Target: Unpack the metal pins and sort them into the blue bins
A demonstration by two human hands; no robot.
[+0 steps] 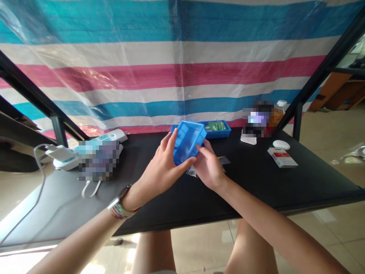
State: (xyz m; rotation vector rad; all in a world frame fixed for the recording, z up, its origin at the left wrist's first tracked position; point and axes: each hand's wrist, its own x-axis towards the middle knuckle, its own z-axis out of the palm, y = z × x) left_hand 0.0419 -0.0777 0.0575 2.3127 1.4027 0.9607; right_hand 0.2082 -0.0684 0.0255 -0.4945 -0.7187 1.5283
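A blue plastic box (188,141) is held tilted above the black table, its open side partly facing the camera. My left hand (161,163) grips its left side and lower edge, with a watch and a beaded bracelet on the wrist. Around the lower right corner of the box are the fingers of my right hand (208,164). Below the hands lie small clear plastic bags (224,160) with contents too small to make out. Behind the held box, a second blue tray (218,129) on the table contains green packets.
On the black table (159,205), a power strip (67,161) with cables and a blurred device (99,160) lie left. At right are a small box (282,157), a white oval case (281,144) and a bottle (278,111). Striped sheeting (142,72) hangs behind, between black metal bars.
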